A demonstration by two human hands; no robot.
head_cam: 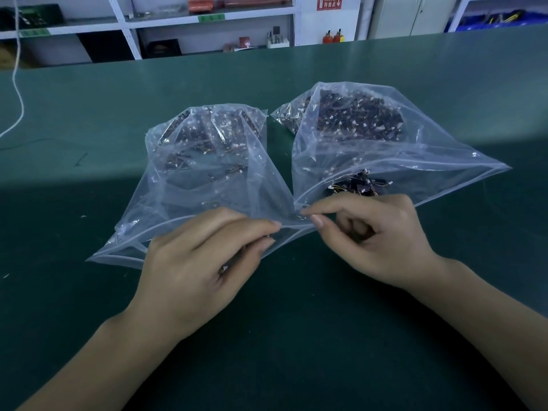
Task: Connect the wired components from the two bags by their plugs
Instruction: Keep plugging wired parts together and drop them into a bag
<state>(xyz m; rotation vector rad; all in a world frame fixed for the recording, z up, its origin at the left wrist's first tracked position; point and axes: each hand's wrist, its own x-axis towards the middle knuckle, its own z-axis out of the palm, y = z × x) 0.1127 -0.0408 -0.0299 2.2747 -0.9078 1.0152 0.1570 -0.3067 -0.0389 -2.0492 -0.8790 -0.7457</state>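
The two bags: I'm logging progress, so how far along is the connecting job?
Done: both bags lie open-mouthed on the green table, left bag and right bag, still full. In hand: the left hand and right hand pinch something small together between them; what it is, I can't tell. Left: nearly all the pairs.

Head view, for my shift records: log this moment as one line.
left hand: pinches small part | right hand: pinches thin wire | left bag, right bag: open | plugs: not visibly joined
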